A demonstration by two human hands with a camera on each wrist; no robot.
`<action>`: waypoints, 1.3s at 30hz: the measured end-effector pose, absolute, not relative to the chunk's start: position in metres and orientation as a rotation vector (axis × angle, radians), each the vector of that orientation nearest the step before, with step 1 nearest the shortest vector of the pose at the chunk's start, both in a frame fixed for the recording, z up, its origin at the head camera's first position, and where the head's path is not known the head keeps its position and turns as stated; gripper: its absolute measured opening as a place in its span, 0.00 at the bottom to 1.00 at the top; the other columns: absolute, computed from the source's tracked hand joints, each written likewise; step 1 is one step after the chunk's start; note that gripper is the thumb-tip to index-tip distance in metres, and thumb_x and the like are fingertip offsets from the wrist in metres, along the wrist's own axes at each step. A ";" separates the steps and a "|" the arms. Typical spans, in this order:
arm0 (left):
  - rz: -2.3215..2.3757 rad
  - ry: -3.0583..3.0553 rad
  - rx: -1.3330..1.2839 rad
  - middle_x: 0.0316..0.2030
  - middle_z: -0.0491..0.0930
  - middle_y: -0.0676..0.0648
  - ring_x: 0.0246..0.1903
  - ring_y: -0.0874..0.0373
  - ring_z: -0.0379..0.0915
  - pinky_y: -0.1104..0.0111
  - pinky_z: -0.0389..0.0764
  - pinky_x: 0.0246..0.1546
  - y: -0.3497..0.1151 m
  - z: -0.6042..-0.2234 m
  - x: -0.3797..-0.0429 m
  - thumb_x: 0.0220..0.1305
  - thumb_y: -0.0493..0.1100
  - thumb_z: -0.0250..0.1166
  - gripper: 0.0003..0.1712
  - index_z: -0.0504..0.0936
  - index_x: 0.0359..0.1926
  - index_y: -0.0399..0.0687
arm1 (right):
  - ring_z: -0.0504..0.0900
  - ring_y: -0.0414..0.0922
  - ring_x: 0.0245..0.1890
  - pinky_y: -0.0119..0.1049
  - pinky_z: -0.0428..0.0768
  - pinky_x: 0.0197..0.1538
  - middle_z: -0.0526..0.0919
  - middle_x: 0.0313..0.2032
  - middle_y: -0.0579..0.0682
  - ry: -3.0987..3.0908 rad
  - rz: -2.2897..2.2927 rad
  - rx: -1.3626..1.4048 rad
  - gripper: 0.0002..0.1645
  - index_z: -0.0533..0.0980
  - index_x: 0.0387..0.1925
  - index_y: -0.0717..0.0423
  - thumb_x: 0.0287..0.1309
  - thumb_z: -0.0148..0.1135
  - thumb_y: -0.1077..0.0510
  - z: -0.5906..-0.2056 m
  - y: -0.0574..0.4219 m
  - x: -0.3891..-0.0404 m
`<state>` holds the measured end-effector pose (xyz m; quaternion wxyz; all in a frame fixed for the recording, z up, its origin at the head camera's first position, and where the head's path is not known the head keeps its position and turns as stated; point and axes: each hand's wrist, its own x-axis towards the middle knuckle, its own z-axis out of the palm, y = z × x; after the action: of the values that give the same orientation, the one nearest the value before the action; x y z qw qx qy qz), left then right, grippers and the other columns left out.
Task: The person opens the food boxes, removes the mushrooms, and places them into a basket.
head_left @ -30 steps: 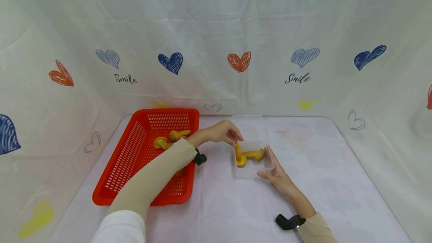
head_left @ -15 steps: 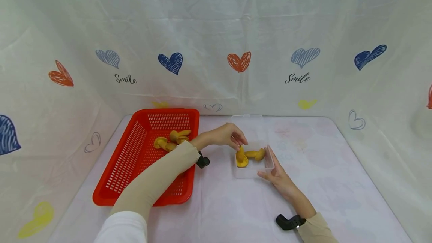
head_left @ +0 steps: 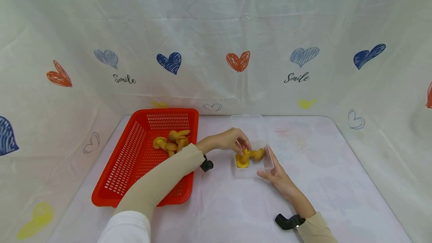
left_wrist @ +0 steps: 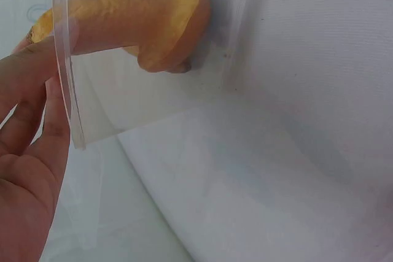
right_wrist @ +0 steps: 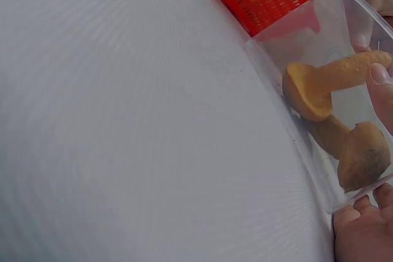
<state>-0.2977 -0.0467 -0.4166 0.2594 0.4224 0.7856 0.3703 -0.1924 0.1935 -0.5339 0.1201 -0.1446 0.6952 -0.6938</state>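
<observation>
My left hand (head_left: 233, 140) pinches the stem end of a yellow-orange mushroom (head_left: 242, 160), whose cap points down inside a clear plastic box (head_left: 254, 173). In the left wrist view the mushroom (left_wrist: 126, 18) shows through the box's transparent wall, with fingers at the stem's tip. A second mushroom (head_left: 259, 154) lies in the box, to the right of the first; the right wrist view shows its brownish cap (right_wrist: 363, 156). My right hand (head_left: 279, 177) holds the box by its right side, thumb at the near corner and fingers along the far part.
A red perforated basket (head_left: 116, 160) with several mushrooms (head_left: 171, 146) stands on the left, partly behind my left forearm. The box's clear lid (head_left: 248, 125) lies folded back behind it. A white curtain (head_left: 202, 29) printed with hearts closes off the back and sides.
My left hand has moved slightly right and towards me, lowering the mushroom further into the box beside the other one. My right hand stays at the box.
</observation>
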 end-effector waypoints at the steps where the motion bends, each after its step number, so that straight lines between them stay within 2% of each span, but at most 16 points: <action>1: 0.998 2.131 1.145 0.42 0.86 0.44 0.39 0.60 0.79 0.73 0.82 0.46 -0.046 -0.417 -0.297 0.55 0.27 0.72 0.14 0.87 0.44 0.34 | 0.27 0.50 0.76 0.57 0.40 0.72 0.31 0.79 0.48 2.028 -2.028 -0.422 0.62 0.33 0.80 0.37 0.64 0.65 0.65 -0.534 0.193 -0.192; 7: 0.967 2.141 1.122 0.43 0.86 0.45 0.42 0.62 0.81 0.71 0.81 0.49 -0.043 -0.418 -0.295 0.57 0.28 0.71 0.13 0.87 0.45 0.36 | 0.27 0.51 0.76 0.58 0.41 0.72 0.31 0.79 0.48 2.037 -2.024 -0.415 0.62 0.33 0.80 0.37 0.64 0.65 0.65 -0.535 0.193 -0.193; 13: 0.948 2.133 1.134 0.43 0.86 0.45 0.42 0.62 0.82 0.74 0.81 0.47 -0.040 -0.419 -0.294 0.58 0.28 0.70 0.12 0.86 0.44 0.35 | 0.28 0.52 0.76 0.54 0.45 0.71 0.31 0.79 0.48 2.039 -2.016 -0.422 0.62 0.33 0.80 0.37 0.64 0.65 0.65 -0.535 0.194 -0.193; 16: 0.945 2.130 1.154 0.43 0.86 0.46 0.41 0.62 0.82 0.75 0.81 0.46 -0.037 -0.422 -0.294 0.58 0.28 0.70 0.12 0.85 0.45 0.35 | 0.28 0.51 0.77 0.47 0.48 0.71 0.31 0.79 0.48 2.035 -2.014 -0.427 0.62 0.33 0.79 0.36 0.64 0.65 0.64 -0.535 0.194 -0.193; 21: 0.945 2.125 1.165 0.43 0.86 0.46 0.42 0.62 0.83 0.75 0.81 0.45 -0.034 -0.423 -0.293 0.59 0.28 0.69 0.12 0.85 0.45 0.36 | 0.27 0.52 0.76 0.28 0.57 0.67 0.30 0.79 0.48 2.029 -2.021 -0.446 0.62 0.32 0.80 0.37 0.64 0.65 0.65 -0.535 0.193 -0.193; 23: 0.948 2.126 1.168 0.43 0.86 0.46 0.42 0.61 0.82 0.75 0.81 0.45 -0.033 -0.423 -0.292 0.60 0.28 0.69 0.12 0.85 0.45 0.36 | 0.27 0.52 0.76 0.25 0.58 0.66 0.31 0.79 0.49 2.032 -2.023 -0.448 0.62 0.32 0.80 0.37 0.64 0.65 0.65 -0.535 0.193 -0.193; 25: 0.953 2.127 1.166 0.43 0.86 0.46 0.42 0.61 0.82 0.75 0.81 0.45 -0.032 -0.424 -0.293 0.60 0.29 0.69 0.11 0.85 0.45 0.37 | 0.27 0.52 0.76 0.29 0.57 0.68 0.31 0.79 0.48 2.031 -2.024 -0.450 0.62 0.33 0.80 0.37 0.64 0.65 0.65 -0.535 0.193 -0.193; 31: 0.955 2.131 1.164 0.42 0.85 0.46 0.42 0.61 0.82 0.75 0.81 0.45 -0.030 -0.422 -0.292 0.60 0.30 0.69 0.10 0.86 0.44 0.36 | 0.27 0.51 0.77 0.52 0.45 0.71 0.31 0.79 0.48 2.032 -2.020 -0.446 0.61 0.33 0.80 0.36 0.64 0.65 0.65 -0.534 0.193 -0.193; 39: 0.960 2.164 1.187 0.42 0.85 0.48 0.42 0.61 0.81 0.76 0.80 0.46 -0.027 -0.412 -0.292 0.61 0.33 0.69 0.12 0.86 0.47 0.38 | 0.26 0.55 0.76 0.62 0.39 0.71 0.30 0.79 0.53 2.050 -2.020 -0.463 0.60 0.34 0.80 0.38 0.65 0.63 0.66 -0.537 0.194 -0.194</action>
<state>-0.2918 -0.0273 -0.4116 0.2443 0.4347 0.7924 0.3514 -0.1943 0.1941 -0.5366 0.1128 -0.1579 0.6988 -0.6885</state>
